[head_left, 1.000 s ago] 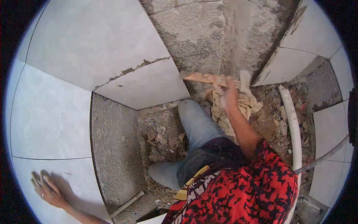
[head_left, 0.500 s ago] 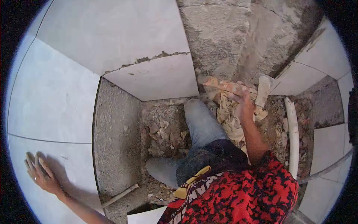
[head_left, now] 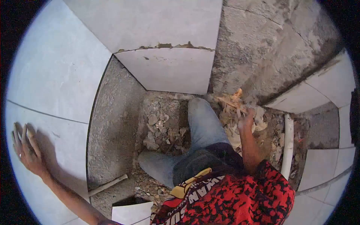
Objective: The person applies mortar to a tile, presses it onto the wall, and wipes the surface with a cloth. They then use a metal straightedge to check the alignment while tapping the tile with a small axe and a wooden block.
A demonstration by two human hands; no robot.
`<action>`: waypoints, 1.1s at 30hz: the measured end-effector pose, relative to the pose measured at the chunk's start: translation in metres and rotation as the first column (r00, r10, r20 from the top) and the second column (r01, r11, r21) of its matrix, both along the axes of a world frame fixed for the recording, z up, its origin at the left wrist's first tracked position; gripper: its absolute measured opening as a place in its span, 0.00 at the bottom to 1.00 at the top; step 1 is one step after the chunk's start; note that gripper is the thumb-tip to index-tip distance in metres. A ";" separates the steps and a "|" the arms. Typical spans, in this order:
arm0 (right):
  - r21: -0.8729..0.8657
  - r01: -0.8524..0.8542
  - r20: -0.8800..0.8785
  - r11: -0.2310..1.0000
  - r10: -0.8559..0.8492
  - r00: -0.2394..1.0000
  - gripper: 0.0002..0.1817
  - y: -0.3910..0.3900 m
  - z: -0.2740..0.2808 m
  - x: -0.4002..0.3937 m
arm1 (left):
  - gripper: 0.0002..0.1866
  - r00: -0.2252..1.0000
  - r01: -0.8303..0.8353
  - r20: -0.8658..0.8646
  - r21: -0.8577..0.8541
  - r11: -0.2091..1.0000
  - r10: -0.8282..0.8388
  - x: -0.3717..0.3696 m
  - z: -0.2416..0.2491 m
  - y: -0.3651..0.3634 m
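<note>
My left hand is pressed flat on a large pale tile on the left, fingers spread, with a ring on one finger. My right hand is closed around a worn, wooden-looking tool with orange marks, blurred by motion; I cannot tell its exact kind. Under and beside that hand lies crumpled pale sheeting. Ahead of it rises bare grey cement, next to an upright tile with ragged mortar along its top joint.
My knee is bent over a floor strewn with rubble. A white pipe runs along the right. More tiles line the right side. A short stick leans at lower left, near a tile piece.
My right hand has lowered slightly and turned the tool, which now blurs. My left hand stays flat on the tile. The whole view has shifted and tilted a little.
</note>
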State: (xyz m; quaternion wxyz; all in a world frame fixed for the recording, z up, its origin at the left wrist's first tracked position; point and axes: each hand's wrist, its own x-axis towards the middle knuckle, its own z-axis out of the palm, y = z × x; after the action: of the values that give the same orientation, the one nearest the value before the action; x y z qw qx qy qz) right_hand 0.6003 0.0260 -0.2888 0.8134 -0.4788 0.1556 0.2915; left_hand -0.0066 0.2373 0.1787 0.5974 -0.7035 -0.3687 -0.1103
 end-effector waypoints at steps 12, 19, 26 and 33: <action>-0.014 -0.084 0.250 0.996 0.085 0.965 0.25 0.032 0.103 -0.020 | 0.13 0.993 0.038 0.107 0.077 0.996 -0.046 0.034 -0.011 -0.012; 0.015 -0.167 0.275 0.986 0.156 0.949 0.23 0.025 0.056 0.003 | 0.14 0.991 0.016 0.132 0.098 0.995 -0.029 0.043 -0.013 -0.010; 0.121 -0.055 0.166 0.991 0.035 0.985 0.23 0.019 0.022 0.045 | 0.14 0.992 -0.030 0.123 0.085 0.996 0.019 0.035 -0.010 -0.010; 0.032 -0.130 0.227 0.991 0.119 0.967 0.22 0.003 0.056 0.023 | 0.17 0.998 -0.063 -0.028 0.021 0.998 0.064 0.012 0.000 -0.007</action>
State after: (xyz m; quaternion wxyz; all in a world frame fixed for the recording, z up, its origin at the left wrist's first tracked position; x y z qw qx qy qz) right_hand 0.6229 0.0286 -0.2323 0.8167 -0.4986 0.0255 0.2894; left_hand 0.0050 0.2305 0.1784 0.6129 -0.6869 -0.3812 -0.0851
